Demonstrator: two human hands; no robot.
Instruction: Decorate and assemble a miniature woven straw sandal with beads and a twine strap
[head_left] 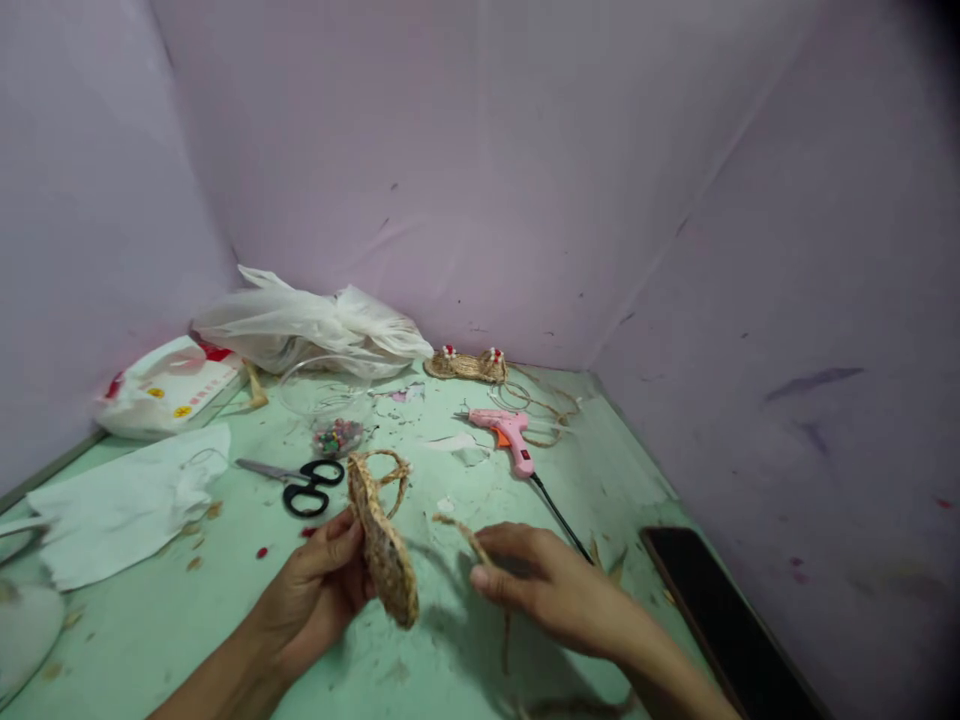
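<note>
My left hand (327, 575) grips a small jute-rope sandal (386, 560) by its side, sole turned toward the right and tilted upright. Loops of braided rope stand out from its upper end, with a pale bead on them. Between the thumb and fingers of my right hand (551, 585) is a length of jute twine (466, 532); its short end points up and left, and the rest hangs below toward the table. A gap separates the twine's end from the sandal. Behind my hands lie black-handled scissors (304, 490) and a pink glue gun (514, 432).
At the back wall sits a jute piece with red-and-white beads (466, 368). A bag of coloured beads (337, 437), white plastic bag (315, 325), box (202, 385) and white cloth (135, 505) occupy the left. A black phone (720, 600) lies at right.
</note>
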